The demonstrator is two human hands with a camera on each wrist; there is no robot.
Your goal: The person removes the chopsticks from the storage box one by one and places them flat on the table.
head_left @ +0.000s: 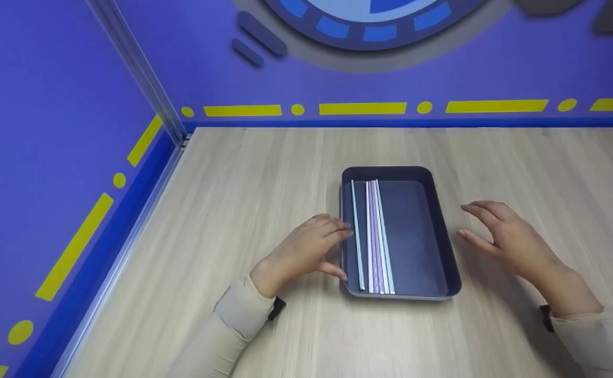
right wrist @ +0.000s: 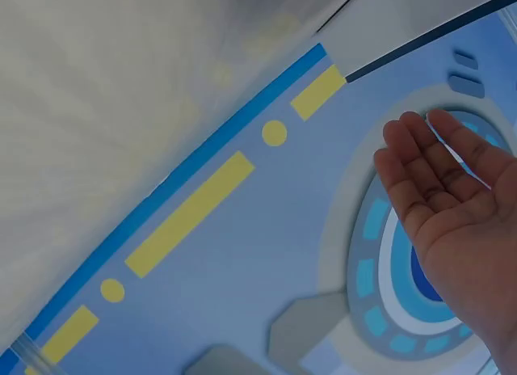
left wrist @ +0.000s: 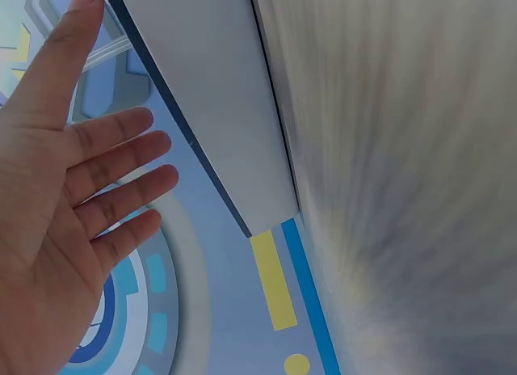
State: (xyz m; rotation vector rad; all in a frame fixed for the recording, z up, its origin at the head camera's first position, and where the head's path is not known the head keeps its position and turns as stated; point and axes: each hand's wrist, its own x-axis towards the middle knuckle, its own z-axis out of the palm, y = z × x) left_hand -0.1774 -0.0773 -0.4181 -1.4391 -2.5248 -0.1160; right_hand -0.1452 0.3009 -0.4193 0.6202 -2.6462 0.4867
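A dark rectangular tray (head_left: 411, 236) stands on the wooden table, its grey outer side (left wrist: 210, 92) showing in the left wrist view. Inside, along its left half, lie several slim chopsticks: a teal one (head_left: 357, 236) by the left wall, and a row of white, purple and pale blue ones (head_left: 377, 236) beside it. My left hand (head_left: 309, 249) is at the tray's left rim, fingertips over the edge and thumb near the front left corner, holding nothing. To the right of the tray, my right hand (head_left: 516, 239) hovers apart from it with fingers loosely extended and nothing in them.
The light wooden table (head_left: 243, 199) extends around the tray on all sides. Behind it rises a blue printed wall (head_left: 306, 84) with yellow marks, and another blue panel (head_left: 49, 131) runs along the left, joined by a metal post (head_left: 138, 63).
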